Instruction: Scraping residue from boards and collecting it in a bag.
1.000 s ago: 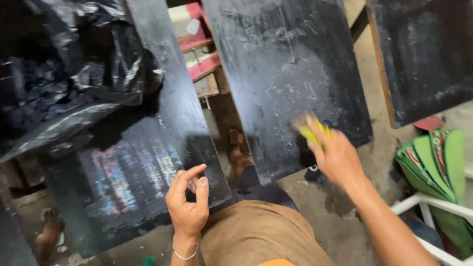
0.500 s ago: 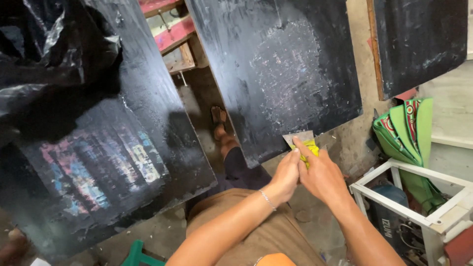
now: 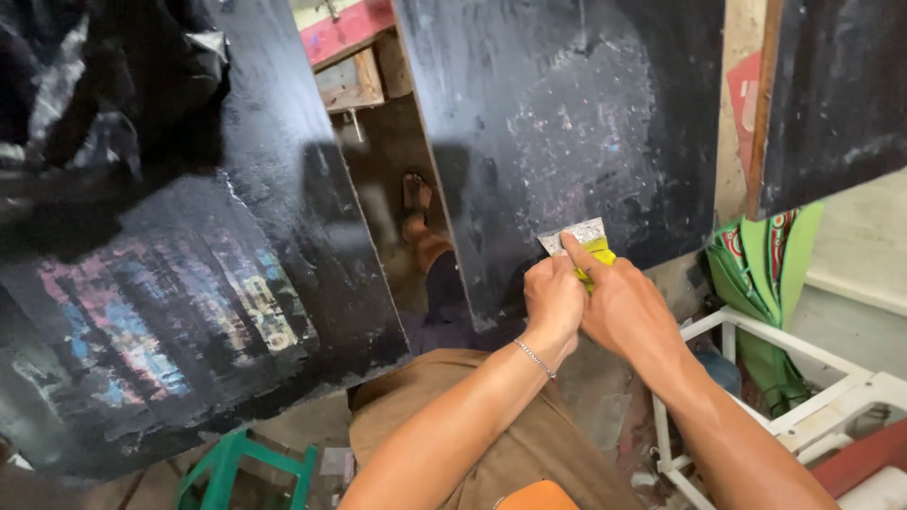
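My right hand (image 3: 628, 304) grips a scraper (image 3: 580, 238) with a yellow handle and a flat metal blade, index finger laid along it. The blade tip rests at the lower edge of a black ink-coated board (image 3: 557, 113) in the middle of the view. My left hand (image 3: 553, 297), with a thin bracelet at the wrist, is curled against the scraper just left of the right hand. Both forearms reach up from my lap in brown trousers.
A larger black board (image 3: 189, 283) with faint coloured print smears leans at the left, black plastic (image 3: 85, 85) above it. Another dark panel (image 3: 831, 85) hangs at the upper right. Green folded material (image 3: 770, 274) and a white frame (image 3: 756, 378) stand at the right, a green stool (image 3: 227, 463) below.
My left hand rose from my lap to join the right hand on the scraper. Both hands now press the blade at the middle board's lower edge, and the view has shifted.
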